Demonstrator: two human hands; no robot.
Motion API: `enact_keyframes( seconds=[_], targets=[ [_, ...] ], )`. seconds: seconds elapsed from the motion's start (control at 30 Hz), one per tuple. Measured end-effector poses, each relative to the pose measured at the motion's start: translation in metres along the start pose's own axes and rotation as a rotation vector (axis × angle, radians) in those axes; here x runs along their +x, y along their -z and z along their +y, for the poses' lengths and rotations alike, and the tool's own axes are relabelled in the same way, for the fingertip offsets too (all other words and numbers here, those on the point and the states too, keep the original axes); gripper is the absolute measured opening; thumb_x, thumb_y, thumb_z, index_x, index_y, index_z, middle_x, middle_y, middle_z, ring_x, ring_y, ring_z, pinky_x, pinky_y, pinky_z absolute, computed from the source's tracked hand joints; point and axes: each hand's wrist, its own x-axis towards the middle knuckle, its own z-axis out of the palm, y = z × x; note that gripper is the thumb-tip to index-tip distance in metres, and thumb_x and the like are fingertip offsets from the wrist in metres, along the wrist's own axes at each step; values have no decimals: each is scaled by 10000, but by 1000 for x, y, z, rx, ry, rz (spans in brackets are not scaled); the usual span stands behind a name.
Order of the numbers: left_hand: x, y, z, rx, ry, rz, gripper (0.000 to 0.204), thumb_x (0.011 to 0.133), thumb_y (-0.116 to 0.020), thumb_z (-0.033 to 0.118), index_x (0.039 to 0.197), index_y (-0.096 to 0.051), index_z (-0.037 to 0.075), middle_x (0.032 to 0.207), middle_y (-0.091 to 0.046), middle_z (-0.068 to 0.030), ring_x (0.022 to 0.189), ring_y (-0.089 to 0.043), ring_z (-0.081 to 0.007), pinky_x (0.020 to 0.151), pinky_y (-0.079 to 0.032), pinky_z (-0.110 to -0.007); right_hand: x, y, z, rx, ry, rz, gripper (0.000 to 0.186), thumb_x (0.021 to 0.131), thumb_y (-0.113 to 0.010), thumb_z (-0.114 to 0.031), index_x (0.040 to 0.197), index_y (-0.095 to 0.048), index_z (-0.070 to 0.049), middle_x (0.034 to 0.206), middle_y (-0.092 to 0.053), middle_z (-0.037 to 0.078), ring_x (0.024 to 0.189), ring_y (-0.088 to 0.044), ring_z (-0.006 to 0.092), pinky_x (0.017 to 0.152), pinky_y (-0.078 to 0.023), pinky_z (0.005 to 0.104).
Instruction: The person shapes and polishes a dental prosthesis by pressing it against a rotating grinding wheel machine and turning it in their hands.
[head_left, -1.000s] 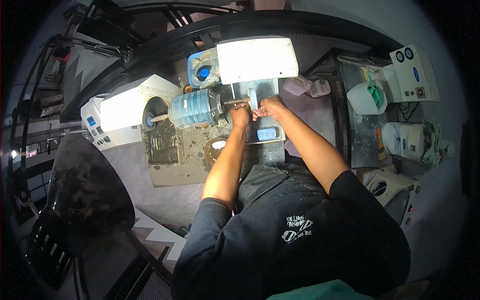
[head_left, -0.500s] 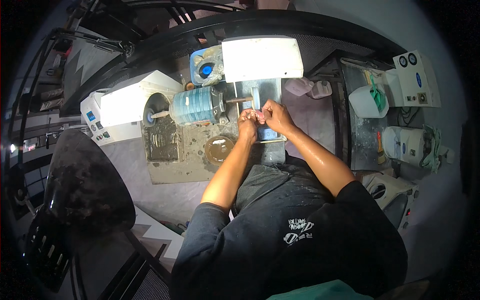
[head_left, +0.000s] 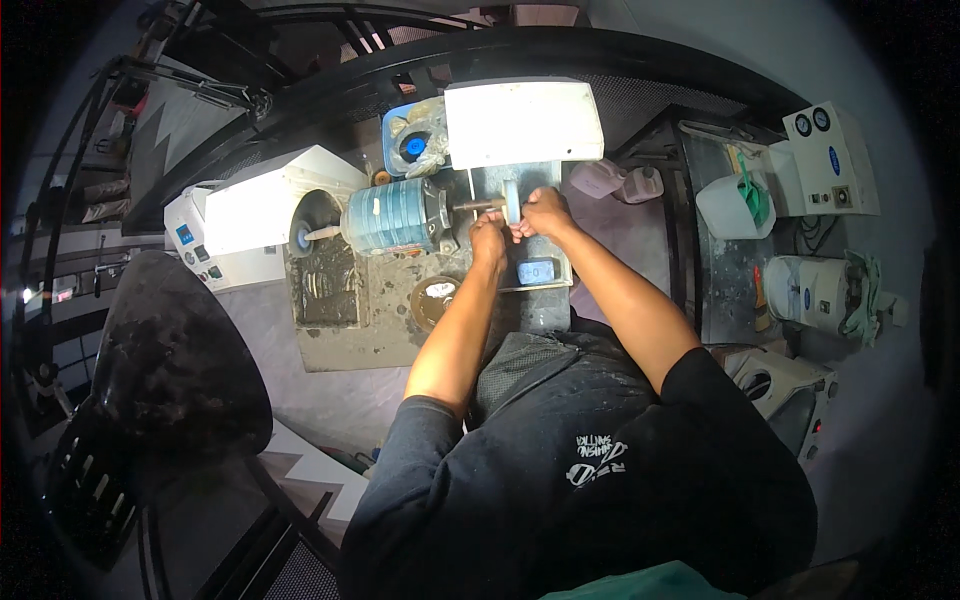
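Left hand (head_left: 488, 245): fingers curled in at the near left side of the wheel, close to the right fingertips
Right hand (head_left: 546, 212): bent in from the other side, just beside the rim
Between the fingertips: perhaps something small pinched — too tiny and too covered from this height, so cannot tell
Wheel (head_left: 512, 203): pale blue, upright on the shaft (head_left: 480, 204) of the ribbed blue motor (head_left: 390, 217), on the near side of the white hood (head_left: 525, 124)
Risk at the rim: skinned fingertips, from bare skin so near an abrasive-looking edge, if turning
Risk to the pinch: possible snatching or tilting, from a loose hold or too hard a push
Risk at the shaft: scraped left knuckles, from drifting toward the motor
Blue block (head_left: 536, 271): lying near the wrists — could be nudged by a dropped right forearm
Brown bowl (head_left: 435, 303): just beside the left forearm, could be tipped by an outward swing
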Motion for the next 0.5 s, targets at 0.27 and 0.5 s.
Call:
enact_keyframes(
  seconds=[0.27,0.5],
  targets=[
    [-2,1,-10,-299,230,20,153,938,-372,18,937,-519,-22,754,-599,-137,609,-592,-224,554,-520,-323,1,8,-20,-236,-59,-49,115,819,-565,4,747,-633,62,654,-668,191,541,-679,215,452,-562,345],
    [3,2,-5,-315,297,17,200,936,-358,29,897,-545,-32,745,-602,-134,580,-593,-206,525,-534,-298,-13,7,-36,-185,-30,-16,183,803,-609,-29,689,-668,102,651,-675,198,538,-684,226,468,-578,327]
  ],
)
